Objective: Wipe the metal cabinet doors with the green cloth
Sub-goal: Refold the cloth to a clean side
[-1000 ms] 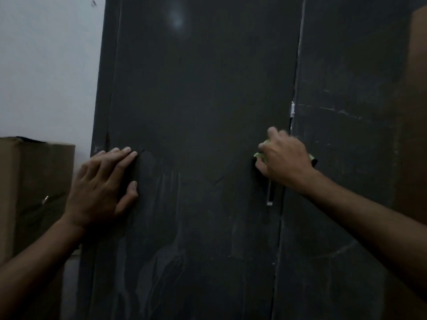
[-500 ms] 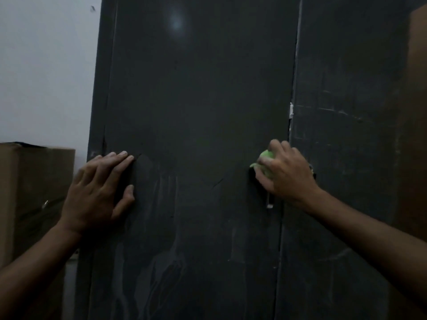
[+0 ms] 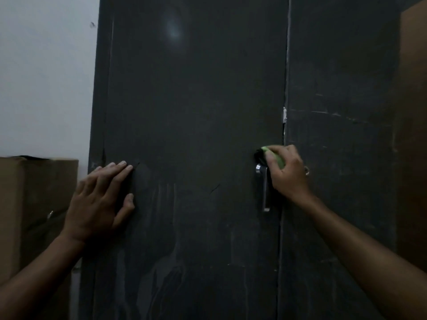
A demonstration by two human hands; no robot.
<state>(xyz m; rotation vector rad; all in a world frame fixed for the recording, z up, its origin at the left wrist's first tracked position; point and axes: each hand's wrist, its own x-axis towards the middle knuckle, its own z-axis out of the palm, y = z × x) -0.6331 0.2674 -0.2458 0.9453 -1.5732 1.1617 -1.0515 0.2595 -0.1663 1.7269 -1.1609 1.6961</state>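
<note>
While our left hand point(image 3: 99, 199) is bracing flat on the cabinet door point(image 3: 196, 100), our right hand point(image 3: 287, 172) is gripping the green cloth point(image 3: 275, 158); the upright handle point(image 3: 265, 188) is lying at its eight o'clock.

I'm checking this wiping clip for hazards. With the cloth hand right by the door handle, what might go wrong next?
1. The right hand grips the green cloth right beside the metal handle; the cloth may snag on it, or knuckles may knock it.
2. That hand works at the seam between the doors; fingers could catch there.
3. The left hand presses flat on the left door, possibly leaving fresh smudges.
</note>
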